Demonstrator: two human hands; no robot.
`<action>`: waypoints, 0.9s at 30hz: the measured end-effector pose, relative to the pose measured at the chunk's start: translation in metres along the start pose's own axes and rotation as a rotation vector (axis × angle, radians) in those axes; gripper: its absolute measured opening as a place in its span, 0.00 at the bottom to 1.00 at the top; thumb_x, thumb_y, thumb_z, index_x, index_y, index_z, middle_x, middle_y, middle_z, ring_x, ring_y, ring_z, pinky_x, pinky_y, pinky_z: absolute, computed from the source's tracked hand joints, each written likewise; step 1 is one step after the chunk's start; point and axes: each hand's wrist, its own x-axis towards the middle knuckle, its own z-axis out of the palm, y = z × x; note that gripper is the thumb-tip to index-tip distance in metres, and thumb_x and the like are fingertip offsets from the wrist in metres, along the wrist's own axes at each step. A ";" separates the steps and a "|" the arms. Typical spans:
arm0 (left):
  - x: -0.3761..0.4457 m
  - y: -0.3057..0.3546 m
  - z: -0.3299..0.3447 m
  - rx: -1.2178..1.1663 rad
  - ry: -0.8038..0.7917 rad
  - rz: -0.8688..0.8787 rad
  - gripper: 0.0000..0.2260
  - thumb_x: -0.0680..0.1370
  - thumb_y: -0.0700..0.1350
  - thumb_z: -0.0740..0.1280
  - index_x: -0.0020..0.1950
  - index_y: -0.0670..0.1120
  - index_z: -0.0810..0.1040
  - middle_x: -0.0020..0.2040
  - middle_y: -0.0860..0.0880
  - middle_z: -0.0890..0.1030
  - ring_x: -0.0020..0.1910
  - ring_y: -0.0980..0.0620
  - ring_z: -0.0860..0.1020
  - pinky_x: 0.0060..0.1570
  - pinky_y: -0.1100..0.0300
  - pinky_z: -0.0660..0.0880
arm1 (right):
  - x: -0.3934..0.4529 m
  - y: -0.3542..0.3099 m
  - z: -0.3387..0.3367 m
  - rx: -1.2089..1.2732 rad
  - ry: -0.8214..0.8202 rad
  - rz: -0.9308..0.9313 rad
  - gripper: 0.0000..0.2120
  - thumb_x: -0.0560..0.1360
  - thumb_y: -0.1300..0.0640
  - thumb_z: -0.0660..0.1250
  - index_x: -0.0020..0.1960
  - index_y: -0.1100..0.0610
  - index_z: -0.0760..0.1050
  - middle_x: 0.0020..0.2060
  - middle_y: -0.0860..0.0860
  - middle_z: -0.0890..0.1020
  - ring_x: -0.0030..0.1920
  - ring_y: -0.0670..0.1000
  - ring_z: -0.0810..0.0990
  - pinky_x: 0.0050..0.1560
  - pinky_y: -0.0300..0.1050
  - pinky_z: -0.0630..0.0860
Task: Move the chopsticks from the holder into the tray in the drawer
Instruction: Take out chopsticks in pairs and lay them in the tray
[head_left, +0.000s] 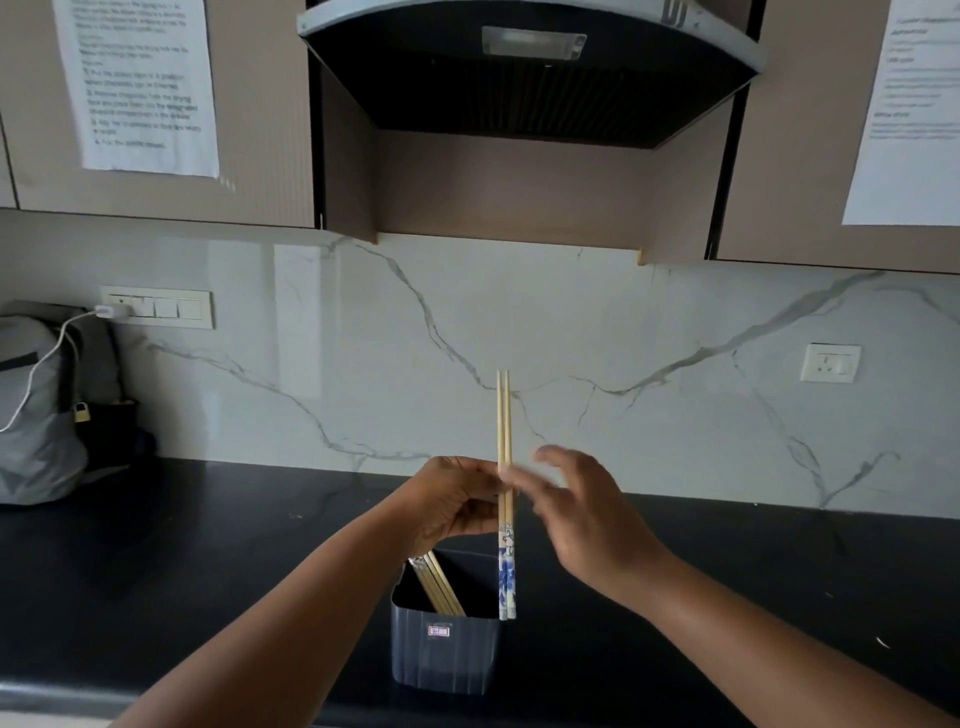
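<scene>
Chopsticks of pale bamboo with blue-and-white patterned handle ends, two of them side by side, are held upright just above the middle of the view, thin tips pointing to 12 o'clock and patterned ends hanging at 6 o'clock, level with the right rim of the holder. They are pinched about midway along their length by the curled fingers and thumb of the left hand, which comes in from 7 o'clock. The right hand, reaching in from 4 o'clock, is seen just to the 3 o'clock side of the pair with its fingers spread and loosely extended; the fingertips are blurred, so it cannot be told whether they touch the sticks, and nothing is gripped by them. Directly below, at 6 o'clock from the hands, a dark blue-grey ribbed plastic holder with a small label on its front is stood on the black table, and several more bamboo chopsticks are leaned inside it toward its left wall. At 9 o'clock a grey backpack is set against the white marble-veined backsplash, with a white charger cable draped over it. At 12 o'clock a black range hood is mounted between beige cabinets carrying printed paper sheets.
</scene>
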 end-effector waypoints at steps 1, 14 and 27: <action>-0.001 -0.001 -0.004 -0.016 0.028 0.005 0.08 0.73 0.38 0.72 0.51 0.37 0.82 0.43 0.42 0.84 0.41 0.48 0.83 0.42 0.56 0.80 | 0.002 -0.007 0.000 0.183 -0.026 0.266 0.30 0.72 0.68 0.70 0.69 0.50 0.67 0.61 0.53 0.73 0.55 0.49 0.77 0.54 0.42 0.78; -0.026 -0.045 -0.033 -0.061 0.218 -0.070 0.08 0.75 0.39 0.70 0.52 0.37 0.80 0.40 0.43 0.84 0.36 0.51 0.84 0.34 0.62 0.80 | 0.010 -0.093 0.056 1.196 -0.153 1.330 0.08 0.71 0.67 0.73 0.43 0.55 0.82 0.36 0.52 0.87 0.38 0.51 0.86 0.36 0.44 0.81; -0.030 -0.190 -0.132 0.122 0.785 -0.109 0.11 0.78 0.50 0.65 0.38 0.49 0.81 0.34 0.52 0.81 0.37 0.53 0.78 0.32 0.65 0.71 | -0.159 -0.106 0.129 0.728 -1.077 1.013 0.05 0.67 0.60 0.77 0.39 0.51 0.83 0.31 0.48 0.82 0.32 0.46 0.79 0.34 0.41 0.75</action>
